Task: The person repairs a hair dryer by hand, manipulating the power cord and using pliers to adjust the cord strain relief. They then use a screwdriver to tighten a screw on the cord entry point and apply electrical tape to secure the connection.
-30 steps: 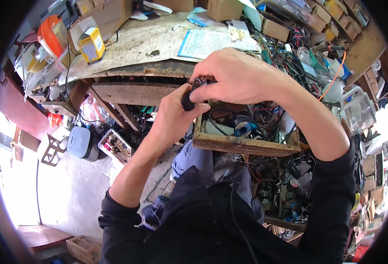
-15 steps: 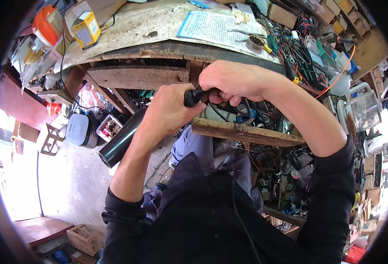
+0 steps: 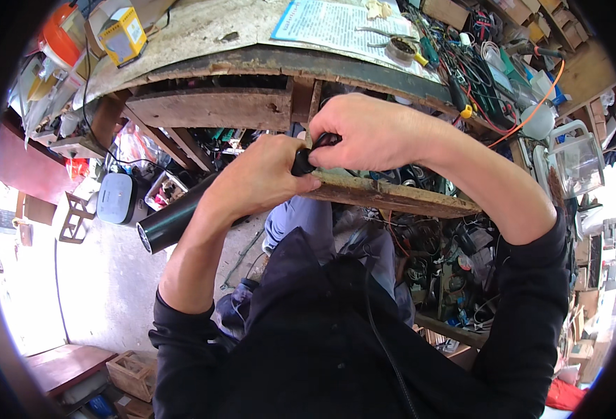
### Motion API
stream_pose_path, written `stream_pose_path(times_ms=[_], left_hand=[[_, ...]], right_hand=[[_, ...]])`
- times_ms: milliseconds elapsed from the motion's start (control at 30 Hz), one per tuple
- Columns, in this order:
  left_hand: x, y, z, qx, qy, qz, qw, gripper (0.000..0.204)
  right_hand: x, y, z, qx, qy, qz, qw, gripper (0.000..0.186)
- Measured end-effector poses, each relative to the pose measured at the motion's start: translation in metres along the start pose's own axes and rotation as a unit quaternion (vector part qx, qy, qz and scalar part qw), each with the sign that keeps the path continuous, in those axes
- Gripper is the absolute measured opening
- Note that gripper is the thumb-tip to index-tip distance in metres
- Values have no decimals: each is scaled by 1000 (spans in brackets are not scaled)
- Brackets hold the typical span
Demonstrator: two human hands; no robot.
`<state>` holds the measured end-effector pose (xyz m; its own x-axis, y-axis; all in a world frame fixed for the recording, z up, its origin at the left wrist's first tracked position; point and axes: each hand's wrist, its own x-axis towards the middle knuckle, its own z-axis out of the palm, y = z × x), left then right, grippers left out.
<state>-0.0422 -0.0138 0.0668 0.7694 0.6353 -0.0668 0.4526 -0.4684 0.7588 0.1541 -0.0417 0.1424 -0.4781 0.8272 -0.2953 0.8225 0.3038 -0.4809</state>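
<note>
My left hand [image 3: 262, 167] is closed around a black cord grip [image 3: 301, 163], its dark rounded end showing between thumb and fingers. Close against it, my right hand [image 3: 364, 133] has its fingers bent in a pinch on a black cord [image 3: 327, 139], which loops beside the knuckles. A wide, glossy black tube [image 3: 172, 225] slants down and left from behind my left forearm. Whether it joins the grip is hidden by my left hand. Just below both hands runs a rough wooden bar [image 3: 399, 196].
Ahead stands a worn workbench [image 3: 203, 49] with a wooden drawer front [image 3: 207, 109]. A printed sheet [image 3: 336, 26], a yellow box [image 3: 123, 38] and tangled tools [image 3: 462, 77] lie on it. A drawer of cables and parts [image 3: 448, 258] sits right of my legs.
My right hand has moved left and down, closer against the left hand, covering the ribbed sleeve and most of the cord. The whole view has shifted slightly.
</note>
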Motion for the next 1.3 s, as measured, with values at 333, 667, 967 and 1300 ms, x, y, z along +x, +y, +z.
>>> stream_pose_path(times_ms=[333, 667, 967, 1300], left_hand=[[-5, -2, 12, -34, 30, 32, 998, 39], [-14, 2, 18, 2, 32, 34, 999, 33], [-20, -1, 14, 65, 78, 64, 993, 37], [-25, -3, 7, -135, -6, 81, 987, 46]], right_hand=[[-21, -20, 29, -116, 121, -16, 986, 33], [-18, -6, 4, 303, -138, 190, 924, 28], [-17, -5, 31, 61, 31, 30, 997, 31], [-36, -32, 50, -187, 164, -44, 968, 21]])
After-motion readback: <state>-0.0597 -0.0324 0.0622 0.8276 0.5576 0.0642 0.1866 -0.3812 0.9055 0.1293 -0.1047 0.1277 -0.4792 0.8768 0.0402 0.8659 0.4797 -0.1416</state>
